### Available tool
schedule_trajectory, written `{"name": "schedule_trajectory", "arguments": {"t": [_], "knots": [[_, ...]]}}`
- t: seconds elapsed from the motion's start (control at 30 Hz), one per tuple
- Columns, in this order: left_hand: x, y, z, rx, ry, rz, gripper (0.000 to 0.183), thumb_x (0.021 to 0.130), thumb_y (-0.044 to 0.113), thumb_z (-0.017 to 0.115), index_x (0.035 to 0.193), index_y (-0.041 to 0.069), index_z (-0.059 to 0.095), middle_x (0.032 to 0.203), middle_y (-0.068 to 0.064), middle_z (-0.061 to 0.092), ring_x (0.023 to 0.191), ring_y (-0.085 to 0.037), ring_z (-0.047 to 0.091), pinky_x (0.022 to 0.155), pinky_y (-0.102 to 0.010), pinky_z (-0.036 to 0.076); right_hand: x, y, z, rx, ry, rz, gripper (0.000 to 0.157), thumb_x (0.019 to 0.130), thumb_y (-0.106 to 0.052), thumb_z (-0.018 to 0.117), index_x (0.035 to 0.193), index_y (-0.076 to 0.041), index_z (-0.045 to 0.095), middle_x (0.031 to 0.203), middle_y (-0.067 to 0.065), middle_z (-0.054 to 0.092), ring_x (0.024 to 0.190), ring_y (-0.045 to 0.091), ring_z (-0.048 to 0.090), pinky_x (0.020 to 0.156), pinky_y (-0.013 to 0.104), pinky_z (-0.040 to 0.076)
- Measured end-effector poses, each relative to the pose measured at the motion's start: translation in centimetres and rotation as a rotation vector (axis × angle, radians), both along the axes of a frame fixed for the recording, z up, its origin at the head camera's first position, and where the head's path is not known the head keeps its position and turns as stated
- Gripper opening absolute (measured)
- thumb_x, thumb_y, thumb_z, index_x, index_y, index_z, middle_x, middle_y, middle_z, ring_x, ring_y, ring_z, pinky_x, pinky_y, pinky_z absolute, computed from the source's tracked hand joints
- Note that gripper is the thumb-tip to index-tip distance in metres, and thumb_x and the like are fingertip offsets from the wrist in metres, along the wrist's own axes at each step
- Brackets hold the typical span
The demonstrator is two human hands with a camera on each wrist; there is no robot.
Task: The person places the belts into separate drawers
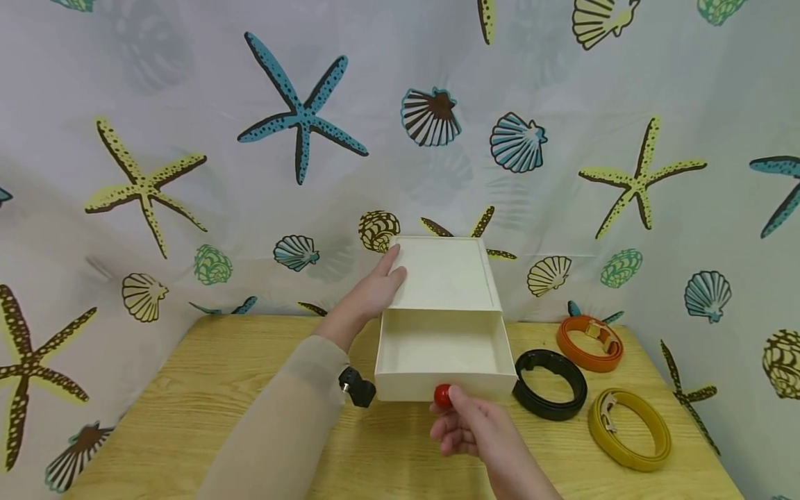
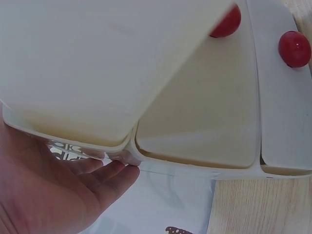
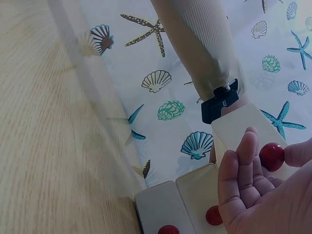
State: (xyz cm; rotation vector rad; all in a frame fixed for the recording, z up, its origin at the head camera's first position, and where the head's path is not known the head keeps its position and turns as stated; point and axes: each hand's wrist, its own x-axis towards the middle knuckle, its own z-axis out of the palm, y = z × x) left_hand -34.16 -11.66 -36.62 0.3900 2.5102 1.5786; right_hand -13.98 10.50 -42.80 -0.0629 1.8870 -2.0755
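Observation:
A white drawer cabinet [image 1: 444, 274] stands on the table, its top drawer [image 1: 444, 387] pulled out towards me with bare floor showing inside. My right hand [image 1: 471, 430] pinches that drawer's round red knob [image 1: 442, 396] between thumb and forefinger; its other fingers curl below. At the cabinet's upper left edge, my left hand [image 1: 378, 286] grips with the thumb over the top and, in the left wrist view, fingers [image 2: 114, 183] against the side. Two lower drawers [image 2: 204, 107] are pushed in, each with a red knob [image 2: 295, 48].
Right of the cabinet lie three coiled belts: black [image 1: 550, 385], orange [image 1: 589, 343] and yellow [image 1: 630, 429]. A black device [image 1: 357, 387] is strapped at my left wrist. Behind the wooden table [image 1: 250, 361] hangs a white curtain [image 1: 400, 62] printed with starfish and shells.

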Motion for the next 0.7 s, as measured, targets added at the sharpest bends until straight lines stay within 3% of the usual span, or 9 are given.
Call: {"name": "schedule_trajectory", "arguments": {"t": [0.7], "knots": [[0.11, -0.03, 0.17, 0.009, -0.019, -0.001, 0.068, 0.121, 0.035, 0.033, 0.180, 0.022, 0.000, 0.186, -0.009, -0.004, 0.170, -0.031, -0.004, 0.135, -0.053, 0.002, 0.74, -0.03, -0.02, 0.020, -0.005, 0.019, 0.065, 0.113, -0.058, 0.055, 0.125, 0.004, 0.073, 0.096, 0.006, 0.076, 0.083, 0.017, 0.070, 0.084, 0.033, 0.061]]}}
